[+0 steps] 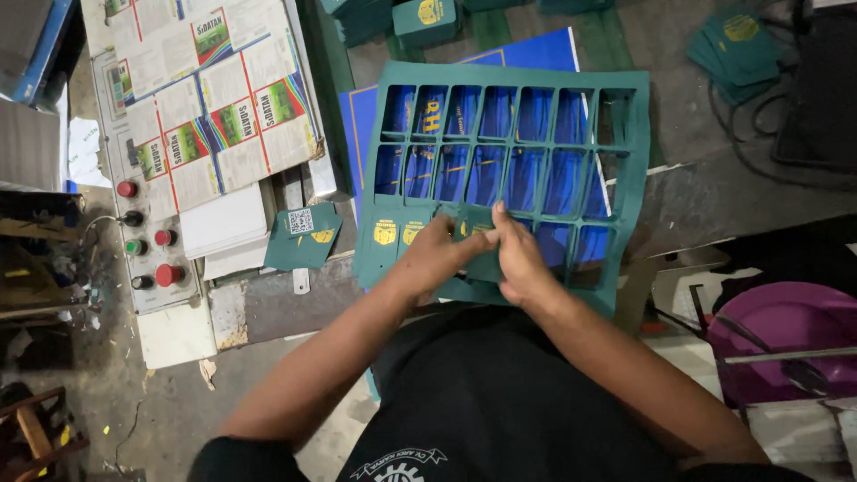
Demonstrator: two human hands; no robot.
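Note:
A large dark green die-cut card sheet [625,116] is held tilted in front of me, with two rows of rectangular windows punched out. Blue sheets [536,54] show through the holes. Along its lower left edge, a few green cards with yellow emblems [386,234] sit in the sheet. My left hand [433,259] grips the sheet's lower middle part. My right hand [518,259] pinches a green card piece at the same spot, fingertips touching the left hand's.
A loose green card [303,236] lies left of the sheet. A control panel with red and green buttons [147,245] stands at left, printed carton sheets [210,98] above it. Stacks of green cards [736,45] lie at top. A purple basin [786,335] sits at right.

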